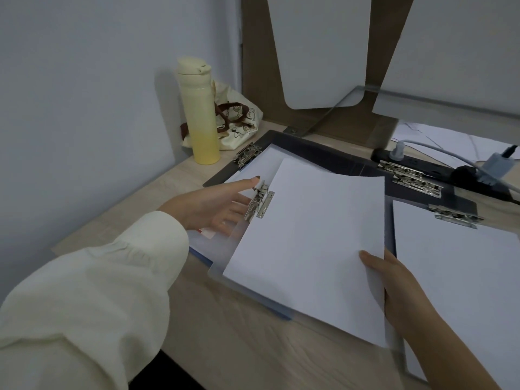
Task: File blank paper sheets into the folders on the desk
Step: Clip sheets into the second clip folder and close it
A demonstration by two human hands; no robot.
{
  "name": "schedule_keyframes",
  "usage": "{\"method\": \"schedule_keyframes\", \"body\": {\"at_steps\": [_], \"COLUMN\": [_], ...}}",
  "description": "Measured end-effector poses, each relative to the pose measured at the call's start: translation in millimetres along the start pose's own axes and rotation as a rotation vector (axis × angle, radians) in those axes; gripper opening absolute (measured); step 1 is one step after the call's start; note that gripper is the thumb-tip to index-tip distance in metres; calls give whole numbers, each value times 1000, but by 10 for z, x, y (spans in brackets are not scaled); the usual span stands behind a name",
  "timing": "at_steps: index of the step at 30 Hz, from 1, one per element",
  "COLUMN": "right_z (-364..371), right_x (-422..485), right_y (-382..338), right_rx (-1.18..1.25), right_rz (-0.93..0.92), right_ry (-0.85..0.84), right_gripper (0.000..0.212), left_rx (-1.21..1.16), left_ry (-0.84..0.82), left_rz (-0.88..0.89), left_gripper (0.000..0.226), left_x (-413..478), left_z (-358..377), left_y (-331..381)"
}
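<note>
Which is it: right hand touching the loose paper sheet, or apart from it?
Touching. The head view shows the right hand pinching the paper sheet at its right edge, thumb lying on top.

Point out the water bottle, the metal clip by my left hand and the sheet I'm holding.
water bottle [200,114], head view, middle of its body.
metal clip [259,202], head view, its shiny lever.
paper sheet [309,237], head view, centre of the page.

Wht sheet [309,235], dk folder [323,153], cream/yellow bottle [198,114], bear-print bag [239,119].
</note>
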State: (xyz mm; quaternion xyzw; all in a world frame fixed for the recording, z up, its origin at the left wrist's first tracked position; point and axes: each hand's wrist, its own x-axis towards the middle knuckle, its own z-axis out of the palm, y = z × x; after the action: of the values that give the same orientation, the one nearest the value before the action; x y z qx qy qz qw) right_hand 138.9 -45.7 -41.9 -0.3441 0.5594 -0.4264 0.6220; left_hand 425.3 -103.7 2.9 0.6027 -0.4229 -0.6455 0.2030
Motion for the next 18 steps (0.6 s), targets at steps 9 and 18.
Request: {"method": "schedule_keyframes", "body": {"at_steps": [9, 18], "right_z": [19, 23], "right_x": [5, 64], "right_y": [8, 41], "right_rx": [-24, -44], "right_rz": [-3, 6], "right_ry": [29, 82], "right_gripper": [27, 32], "left_rx": [-117, 26], "left_ry": [-9, 110], "left_rz": [103, 156], "left_gripper": [21, 16], "left_x": [37, 92], "left_z": [77, 133], "left_y": [-242, -302]}}
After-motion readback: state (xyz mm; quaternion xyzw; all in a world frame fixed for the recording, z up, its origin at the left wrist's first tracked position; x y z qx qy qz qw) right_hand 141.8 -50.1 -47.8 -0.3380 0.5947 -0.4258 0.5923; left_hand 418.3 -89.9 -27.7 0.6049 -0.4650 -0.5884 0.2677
